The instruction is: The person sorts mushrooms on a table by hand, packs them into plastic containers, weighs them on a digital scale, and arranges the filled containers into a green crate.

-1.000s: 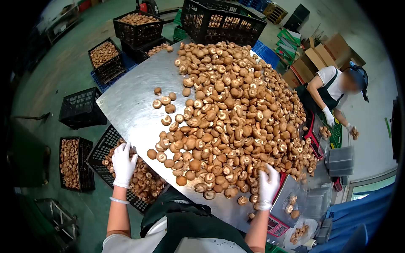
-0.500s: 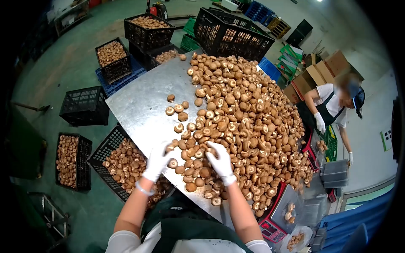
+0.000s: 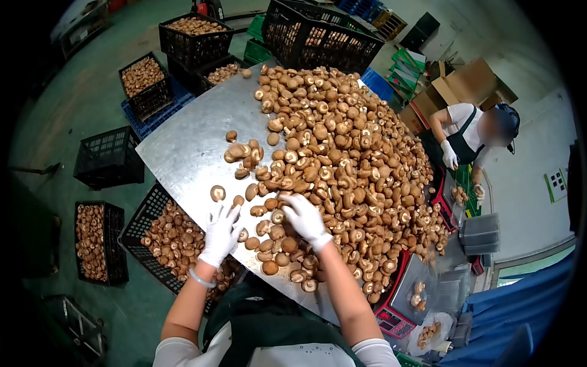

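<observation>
A large heap of brown shiitake mushrooms (image 3: 348, 165) covers much of a metal table (image 3: 183, 140). My left hand (image 3: 221, 235), in a white glove, lies at the table's left edge with its fingers spread. A single mushroom (image 3: 217, 193) rests just beyond those fingertips, and another touches their right side. My right hand (image 3: 304, 219), also gloved, reaches over the near left part of the heap. Its fingers are stretched out and touch mushrooms, with none held that I can see. Several loose mushrooms (image 3: 247, 153) lie on the bare metal left of the heap.
Below the table's left edge stands a black crate (image 3: 143, 229) of mushrooms. More filled crates (image 3: 145, 79) stand at the back left. Red scales (image 3: 396, 321) sit at the right edge. A co-worker (image 3: 465, 131) in white gloves stands at the right by a green crate (image 3: 469, 189).
My left hand has spread its fingers, and a mushroom now lies beyond them. My right hand has shifted slightly left and up. Loose mushrooms left of the heap have moved. The co-worker's hands have shifted.
</observation>
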{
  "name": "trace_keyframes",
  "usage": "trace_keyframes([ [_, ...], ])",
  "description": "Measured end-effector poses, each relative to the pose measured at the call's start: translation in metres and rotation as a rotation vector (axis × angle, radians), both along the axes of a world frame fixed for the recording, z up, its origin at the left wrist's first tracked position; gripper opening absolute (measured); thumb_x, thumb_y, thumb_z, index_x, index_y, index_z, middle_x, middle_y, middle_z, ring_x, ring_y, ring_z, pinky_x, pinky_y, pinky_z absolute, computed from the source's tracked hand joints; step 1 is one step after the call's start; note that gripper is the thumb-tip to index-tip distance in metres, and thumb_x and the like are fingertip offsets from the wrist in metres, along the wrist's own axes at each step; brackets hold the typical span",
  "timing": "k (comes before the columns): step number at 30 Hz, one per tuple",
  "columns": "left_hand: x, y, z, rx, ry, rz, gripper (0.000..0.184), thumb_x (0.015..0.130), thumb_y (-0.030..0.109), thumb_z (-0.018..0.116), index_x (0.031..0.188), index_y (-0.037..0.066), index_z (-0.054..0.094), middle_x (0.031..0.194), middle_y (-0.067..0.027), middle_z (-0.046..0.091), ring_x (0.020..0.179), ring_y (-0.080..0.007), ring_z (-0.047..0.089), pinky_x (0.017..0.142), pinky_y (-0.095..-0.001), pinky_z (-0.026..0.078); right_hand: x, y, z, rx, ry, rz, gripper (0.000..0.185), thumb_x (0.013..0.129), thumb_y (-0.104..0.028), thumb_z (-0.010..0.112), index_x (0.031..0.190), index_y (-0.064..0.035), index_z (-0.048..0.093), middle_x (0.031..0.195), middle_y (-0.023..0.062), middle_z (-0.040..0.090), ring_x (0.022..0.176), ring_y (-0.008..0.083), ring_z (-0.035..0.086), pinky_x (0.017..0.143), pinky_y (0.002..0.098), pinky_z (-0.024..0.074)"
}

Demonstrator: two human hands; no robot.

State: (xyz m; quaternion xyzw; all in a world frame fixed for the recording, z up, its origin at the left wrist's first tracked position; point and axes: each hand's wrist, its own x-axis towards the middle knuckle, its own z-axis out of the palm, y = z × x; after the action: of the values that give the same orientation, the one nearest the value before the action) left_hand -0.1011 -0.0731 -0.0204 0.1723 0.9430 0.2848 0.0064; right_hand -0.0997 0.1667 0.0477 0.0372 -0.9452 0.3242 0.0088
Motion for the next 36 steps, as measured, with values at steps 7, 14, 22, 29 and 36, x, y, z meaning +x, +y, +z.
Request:
trace_keyframes([
  [7,0.03,0.015,0.003,0.036,0.085,-0.336,0.059,0.081,0.046,0.065,0.128,0.012,0.055,0.136,-0.0103,0.049,0.133,-0.0326,0.036,0.112,-0.0531,0.019,0.094,0.004,-0.012,0.511,-0.191,0.107,0.055,0.078,-0.032,0.071,0.127,-0.0133,0.052,0.09,0.0104,0.061,0.079,0.0252,0.064,0.065,0.0387,0.0516],
  [14,0.01,0.019,0.008,-0.046,0.099,-0.138,0.051,0.083,0.029,0.063,0.132,0.018,0.052,0.143,-0.0111,0.043,0.131,-0.0366,0.037,0.111,-0.0534,0.019,0.069,0.005,-0.017,0.102,0.039,-0.161,0.061,0.08,-0.032,0.07,0.134,-0.0155,0.048,0.099,0.0099,0.062,0.082,0.0283,0.064,0.069,0.0362,0.052],
  [22,0.04,-0.019,0.031,0.001,0.13,-0.178,0.061,0.075,0.029,0.071,0.128,0.005,0.053,0.142,-0.0152,0.042,0.134,-0.0376,0.033,0.108,-0.0547,0.025,0.213,0.073,0.015,0.144,-0.199,-0.275,0.021,0.086,-0.03,0.062,0.083,-0.009,0.065,0.078,0.0134,0.065,0.072,0.0319,0.065,0.062,0.0401,0.0514],
  [29,0.084,0.025,0.006,0.04,0.168,-0.845,0.051,0.079,0.034,0.067,0.122,0.01,0.057,0.134,-0.0124,0.049,0.126,-0.0322,0.044,0.099,-0.044,0.039,0.221,0.034,-0.056,0.324,-0.56,-0.157,0.037,0.084,-0.048,0.06,0.08,-0.0118,0.064,0.078,0.0111,0.066,0.073,0.032,0.065,0.063,0.0432,0.05],
  [36,0.063,0.022,-0.022,0.032,0.163,-0.587,0.043,0.081,0.009,0.06,0.124,0.009,0.056,0.132,-0.0133,0.051,0.121,-0.0311,0.05,0.094,-0.0401,0.044,0.179,-0.01,-0.063,0.06,-0.081,-0.141,0.023,0.084,-0.033,0.063,0.083,-0.0106,0.062,0.078,0.0092,0.06,0.071,0.0289,0.063,0.06,0.0396,0.0491],
])
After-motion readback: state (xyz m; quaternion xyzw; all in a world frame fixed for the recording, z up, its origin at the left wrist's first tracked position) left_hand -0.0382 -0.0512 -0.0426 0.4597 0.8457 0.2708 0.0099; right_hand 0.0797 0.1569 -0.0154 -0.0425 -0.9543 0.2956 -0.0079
